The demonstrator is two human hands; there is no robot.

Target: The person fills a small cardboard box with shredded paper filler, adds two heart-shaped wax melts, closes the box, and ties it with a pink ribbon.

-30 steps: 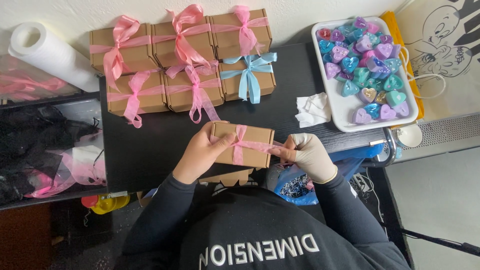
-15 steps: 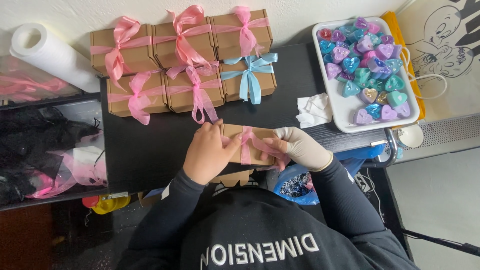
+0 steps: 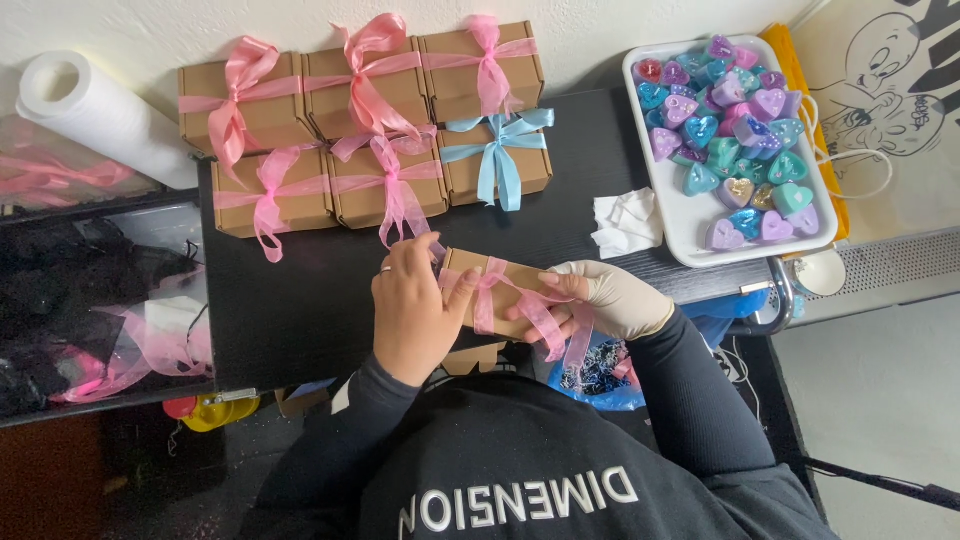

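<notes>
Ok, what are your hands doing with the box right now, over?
Left hand bare, steadying the brown box. Gloved right hand pinching its pink ribbon. Nothing in the way; finished boxes behind.

— What is the person wearing?

— A black long-sleeved top with white block lettering across it. Both sleeves are dark and run down to the wrists.

— And at the grip?

— The left hand (image 3: 415, 305) is bare, with a thin ring on one finger. The right hand (image 3: 610, 298) wears a pale, cream-coloured glove, its cuff meeting the dark sleeve.
</notes>
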